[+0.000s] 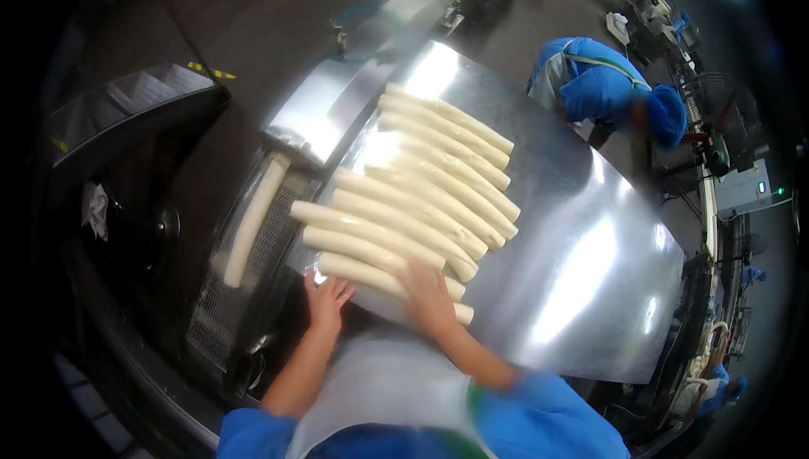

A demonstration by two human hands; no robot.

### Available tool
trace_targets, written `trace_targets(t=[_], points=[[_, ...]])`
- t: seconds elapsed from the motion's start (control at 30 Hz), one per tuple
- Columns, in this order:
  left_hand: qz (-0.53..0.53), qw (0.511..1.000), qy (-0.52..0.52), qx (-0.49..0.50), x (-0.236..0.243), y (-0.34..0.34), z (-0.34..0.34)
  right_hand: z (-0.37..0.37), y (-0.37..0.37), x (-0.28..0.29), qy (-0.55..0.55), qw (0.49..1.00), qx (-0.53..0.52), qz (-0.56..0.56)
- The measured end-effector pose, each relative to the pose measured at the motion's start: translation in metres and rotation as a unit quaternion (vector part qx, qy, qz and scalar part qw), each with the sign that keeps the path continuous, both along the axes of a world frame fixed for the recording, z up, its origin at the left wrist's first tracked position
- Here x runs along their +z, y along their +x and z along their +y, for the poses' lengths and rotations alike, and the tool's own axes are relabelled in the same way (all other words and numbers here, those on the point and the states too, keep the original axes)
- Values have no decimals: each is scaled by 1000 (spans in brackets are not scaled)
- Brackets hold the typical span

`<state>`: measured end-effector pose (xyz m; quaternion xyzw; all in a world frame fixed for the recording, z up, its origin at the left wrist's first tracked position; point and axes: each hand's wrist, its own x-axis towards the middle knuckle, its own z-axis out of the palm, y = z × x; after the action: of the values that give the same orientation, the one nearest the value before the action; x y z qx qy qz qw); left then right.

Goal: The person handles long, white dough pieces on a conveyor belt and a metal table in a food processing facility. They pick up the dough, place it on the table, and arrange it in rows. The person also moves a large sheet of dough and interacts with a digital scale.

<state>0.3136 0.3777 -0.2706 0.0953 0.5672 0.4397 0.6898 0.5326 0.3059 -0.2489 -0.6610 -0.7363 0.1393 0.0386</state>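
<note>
Long, pale cream, dough-like rolls (438, 188) lie side by side on the shiny steel table (539, 240), in front of the person. The left hand (327, 297) is at the left end of the nearest rolls, its fingers spread apart; if it touches them, I cannot tell. The right hand (428, 292) lies over their right part; it is blurred, so I cannot tell whether it is clamped. One separate cream roll (257, 223) lies on the grey metal mesh belt (212, 320), left of both hands.
</note>
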Motion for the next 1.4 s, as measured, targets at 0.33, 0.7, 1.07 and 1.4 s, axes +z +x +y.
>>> trace_targets(t=[0.33, 0.7, 1.07, 1.4], points=[[103, 976, 46, -185, 13, -5, 75, 43, 25, -11, 1, 999, 35, 9], [738, 613, 141, -244, -38, -239, 45, 49, 29, 4, 45, 994, 30, 93], [196, 973, 52, -113, 58, -145, 22, 49, 24, 6, 56, 990, -3, 130], [-39, 967, -50, -245, 5, 23, -20, 45, 20, 19, -33, 981, 123, 145]])
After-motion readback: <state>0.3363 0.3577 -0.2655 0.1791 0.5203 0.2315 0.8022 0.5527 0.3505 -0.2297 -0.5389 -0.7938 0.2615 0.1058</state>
